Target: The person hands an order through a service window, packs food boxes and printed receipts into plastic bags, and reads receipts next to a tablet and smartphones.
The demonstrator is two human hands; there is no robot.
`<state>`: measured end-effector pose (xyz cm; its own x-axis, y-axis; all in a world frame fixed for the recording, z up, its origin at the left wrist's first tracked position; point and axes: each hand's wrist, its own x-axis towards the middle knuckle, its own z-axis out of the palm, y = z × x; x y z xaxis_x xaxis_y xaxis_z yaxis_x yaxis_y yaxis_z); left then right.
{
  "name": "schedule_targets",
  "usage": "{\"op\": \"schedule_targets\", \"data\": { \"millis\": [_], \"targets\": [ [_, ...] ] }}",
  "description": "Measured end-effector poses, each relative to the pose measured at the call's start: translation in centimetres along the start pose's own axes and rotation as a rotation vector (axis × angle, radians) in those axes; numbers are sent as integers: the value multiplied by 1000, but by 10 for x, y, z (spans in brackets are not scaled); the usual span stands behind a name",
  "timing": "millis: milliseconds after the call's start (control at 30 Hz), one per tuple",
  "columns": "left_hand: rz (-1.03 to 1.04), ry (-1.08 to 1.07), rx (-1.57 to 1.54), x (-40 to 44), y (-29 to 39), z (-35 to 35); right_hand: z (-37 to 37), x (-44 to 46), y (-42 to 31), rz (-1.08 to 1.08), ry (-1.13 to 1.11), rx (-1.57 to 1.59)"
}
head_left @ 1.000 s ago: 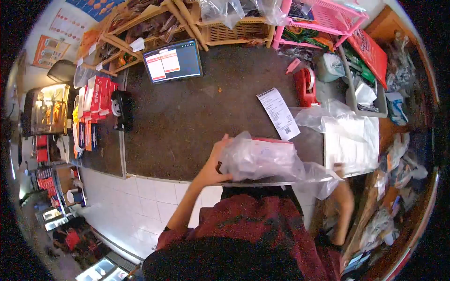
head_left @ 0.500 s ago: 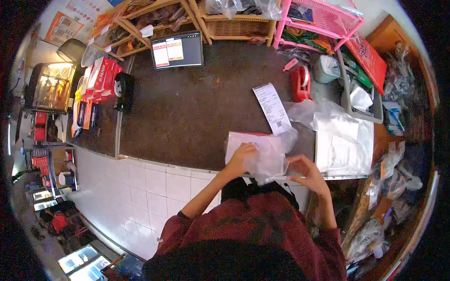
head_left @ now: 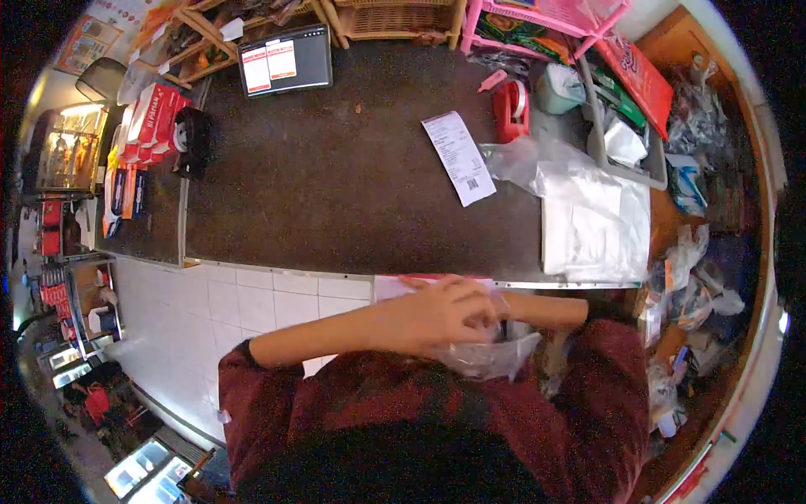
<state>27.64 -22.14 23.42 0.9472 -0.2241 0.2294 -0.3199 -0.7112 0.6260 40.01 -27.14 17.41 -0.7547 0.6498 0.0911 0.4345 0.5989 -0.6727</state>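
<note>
Close to my body, at the front edge of the counter, a flat pale box [head_left: 388,289] with a red edge is partly covered by my hands. My left hand [head_left: 449,315] lies across it from the left, fingers curled in at the clear plastic bag [head_left: 495,357], which hangs crumpled below them. From the other side my right hand [head_left: 504,307] reaches across behind the left one. Most of its fingers are hidden, so its grip does not show.
A printed receipt [head_left: 458,160] lies on the dark counter [head_left: 336,185]. To its right are a red tape dispenser [head_left: 510,113], a stack of white plastic bags [head_left: 592,227] and a grey basket [head_left: 655,172]. A tablet [head_left: 287,63] stands at the back, red boxes [head_left: 155,122] at left.
The box and plastic bag have come off the counter towards my body. My hands, apart before, now cross over each other. The view has shifted, and the receipt lies free of the bag.
</note>
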Motion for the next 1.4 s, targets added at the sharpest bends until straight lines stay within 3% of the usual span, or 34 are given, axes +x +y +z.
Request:
{"op": "schedule_targets", "data": {
  "millis": [100,133,167,200,233,267,300,333,400,467,500,533,567,633,667,733,800,867,900,933,1000,1067,1100,1133,1167,1200,1267,1300,1333,1400],
  "targets": [
    [-536,471,-184,-28,5,10,-8,-21,16,-33,84,282],
    [-729,712,-69,-36,15,6,-15,-30,22,-1,95,304],
    [-921,925,-215,-50,12,33,-19,-34,28,26,87,308],
    [-1107,1133,-368,-69,-2,78,-28,-38,31,122,21,113],
    [-1164,1035,-524,-88,-17,119,-19,-38,39,141,139,260],
    [-1089,1038,-868,-83,-26,134,-13,-35,37,146,143,257],
    [-850,1131,-1074,-80,-62,178,-5,-26,31,126,274,139],
    [-856,1077,-1071,-72,-70,158,1,-16,26,106,403,22],
    [-864,970,-1061,-54,-87,115,-3,4,20,63,322,-65],
    [-727,939,-1031,-43,-101,75,-21,13,11,-36,-324,-503],
    [-682,927,-1026,-41,-103,66,-28,11,20,-179,-180,-469],
    [-536,788,-1588,-42,-103,64,0,-5,44,-177,-182,-468],
    [-514,601,-2109,-43,-103,61,49,-24,88,64,179,233],
    [-518,703,-2276,-27,-94,88,11,-17,73,605,536,809],
    [-559,858,-2225,-13,-91,109,-55,-1,32,900,530,667],
    [-652,1089,-2135,5,-82,134,-17,-20,63,1057,757,928],
    [-738,1224,-2072,3,-77,137,8,-35,92,900,763,-395],
    [-801,1306,-2024,-17,-77,132,-5,-30,68,869,698,-515],
    [-825,1348,-2000,-28,-79,131,6,-32,73,729,593,-660],
    [-588,1178,-2166,-61,-97,142,13,-33,75,586,486,-798],
    [-1126,1183,-1782,-76,-99,120,12,-25,65,499,406,-785],
    [-1151,1188,-1607,-86,-123,99,21,-12,66,122,311,-790],
    [-1167,1189,-1518,-91,-135,89,18,-2,61,119,306,-786],
    [-1080,1050,-1450,-90,-144,70,9,12,53,-43,144,-860],
    [-1267,852,-1221,-81,-149,43,3,25,48,-204,-17,-928],
    [-1421,648,-977,-72,-153,20,1,37,48,-205,-15,-928],
    [-1372,641,-956,-59,-158,3,-5,56,54,-60,-165,-680],
    [-1320,641,-934,-57,-160,-1,7,55,72,1,109,-670],
    [-1323,646,-931,-60,-159,-2,15,50,85,-5,110,-670],
    [-1036,1058,-1073,-66,-148,0,26,39,112,750,599,363]
  ]
}}
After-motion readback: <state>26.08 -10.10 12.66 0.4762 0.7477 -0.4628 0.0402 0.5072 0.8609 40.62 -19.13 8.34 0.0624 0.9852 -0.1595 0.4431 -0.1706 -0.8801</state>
